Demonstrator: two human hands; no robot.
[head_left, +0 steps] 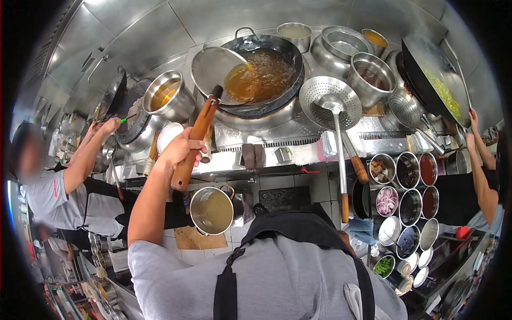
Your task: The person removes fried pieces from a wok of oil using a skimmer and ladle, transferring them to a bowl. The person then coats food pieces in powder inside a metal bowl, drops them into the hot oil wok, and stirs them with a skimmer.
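Observation:
My left hand (184, 149) is closed around the thick wooden handle of a wide, round strainer (209, 69). The strainer's bowl is over the left part of a black wok (290, 45) on the stove. Bubbling brown oil (272, 72) fills the wok's middle, and something golden shows at the strainer's edge. A large perforated skimmer (349, 101) rests to the right of the wok, its long handle pointing toward me, with no hand on it. My right hand does not show; my body hides most of that side.
A steel pot of yellow oil (173, 98) stands left of the wok, and another steel pot (370, 74) right. Below the counter sits a two-handled pot (212, 210). Ingredient tins (408, 205) line the right side. Co-workers flank me, the right one at a tilted wok (426, 80).

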